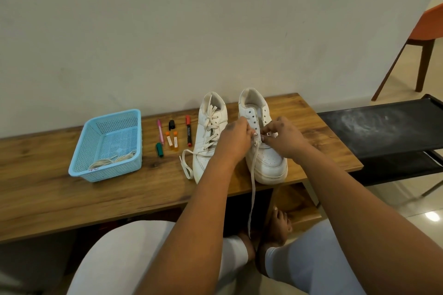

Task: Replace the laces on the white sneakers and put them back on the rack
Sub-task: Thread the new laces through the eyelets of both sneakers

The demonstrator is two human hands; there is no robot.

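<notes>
left sneaker (209, 141): its toe is hidden behind the left hand (233, 140) and forearm
right sneaker (265, 151): the lower eyelets are covered by both hands; the fingers (266, 137) of the right hand (285, 137) hide where the lace (253, 184) enters
marker (188, 130): its label is too small to read
basket (79, 165): the red writing on its front rim is not legible
chair (424, 31): cut off by the right edge

Wood-grain table (72, 189) — perhaps laminate
</notes>
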